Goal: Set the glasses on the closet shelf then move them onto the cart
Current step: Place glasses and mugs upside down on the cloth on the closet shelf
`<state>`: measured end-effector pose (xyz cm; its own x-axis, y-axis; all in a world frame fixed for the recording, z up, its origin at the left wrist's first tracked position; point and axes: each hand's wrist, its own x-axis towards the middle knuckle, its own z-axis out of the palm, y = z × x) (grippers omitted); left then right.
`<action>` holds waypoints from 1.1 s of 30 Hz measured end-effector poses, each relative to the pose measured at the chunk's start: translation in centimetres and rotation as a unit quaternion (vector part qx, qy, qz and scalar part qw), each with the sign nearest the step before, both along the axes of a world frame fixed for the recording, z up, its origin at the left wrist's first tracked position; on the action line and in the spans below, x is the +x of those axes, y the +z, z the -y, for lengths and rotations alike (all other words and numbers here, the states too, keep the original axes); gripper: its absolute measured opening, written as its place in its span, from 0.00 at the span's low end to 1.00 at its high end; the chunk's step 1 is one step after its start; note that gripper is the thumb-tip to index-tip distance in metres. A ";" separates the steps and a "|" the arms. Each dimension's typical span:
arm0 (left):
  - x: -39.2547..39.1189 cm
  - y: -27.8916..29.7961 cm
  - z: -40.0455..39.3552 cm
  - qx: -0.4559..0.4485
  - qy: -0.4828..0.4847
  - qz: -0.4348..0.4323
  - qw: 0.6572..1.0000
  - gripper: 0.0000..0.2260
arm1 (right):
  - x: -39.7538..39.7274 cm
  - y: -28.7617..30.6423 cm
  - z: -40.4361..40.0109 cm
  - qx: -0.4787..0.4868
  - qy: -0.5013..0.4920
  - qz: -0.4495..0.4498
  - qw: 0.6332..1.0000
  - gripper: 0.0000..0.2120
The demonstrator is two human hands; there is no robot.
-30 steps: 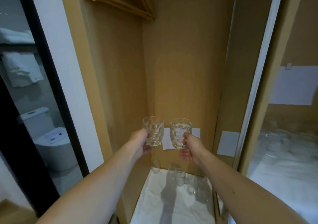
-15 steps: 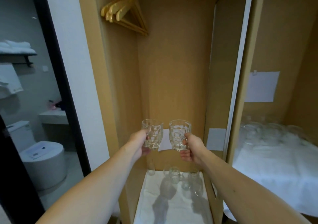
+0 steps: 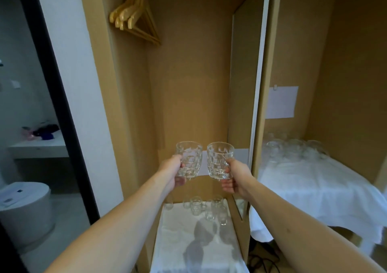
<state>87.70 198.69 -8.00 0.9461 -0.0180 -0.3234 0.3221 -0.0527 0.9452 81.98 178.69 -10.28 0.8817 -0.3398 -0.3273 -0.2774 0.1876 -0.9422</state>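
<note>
The closet (image 3: 188, 84) stands open ahead of both hands, a tall bare-walled wooden bay with free air above and behind the raised glasses. Its right edge is a mirrored door panel (image 3: 240, 105) just beyond the right hand. Past that panel, to the right of the right hand, lies a surface draped in white cloth (image 3: 314, 189) with a crowd of glasses (image 3: 293, 149) at its far end. Below the hands, the closet shelf (image 3: 188, 251) carries a white cloth, with a cluster of small glasses (image 3: 205, 207) at its back. Left of the left hand, a dark door frame (image 3: 52, 94) opens onto a bathroom. Wooden hangers (image 3: 134, 19) hang high above the left hand.

The left hand (image 3: 173, 174) grips the left glass (image 3: 189, 159), fingers curled round its lower side. The right hand (image 3: 236, 178) grips the right glass (image 3: 219, 160) the same way. Both glasses are upright in the air above the shelf, just beside each other, rims nearly level.
</note>
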 end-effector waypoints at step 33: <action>-13.9 1.8 26.8 0.021 -0.035 -0.012 0.999 0.08 | -14.6 -0.1 26.0 -0.026 -0.041 -0.016 0.999 0.12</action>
<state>73.75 171.88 -6.23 0.9350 -0.0697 -0.3476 0.3386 -0.1148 0.9339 67.38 152.66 -10.34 0.8392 -0.4282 -0.3353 -0.2933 0.1629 -0.9420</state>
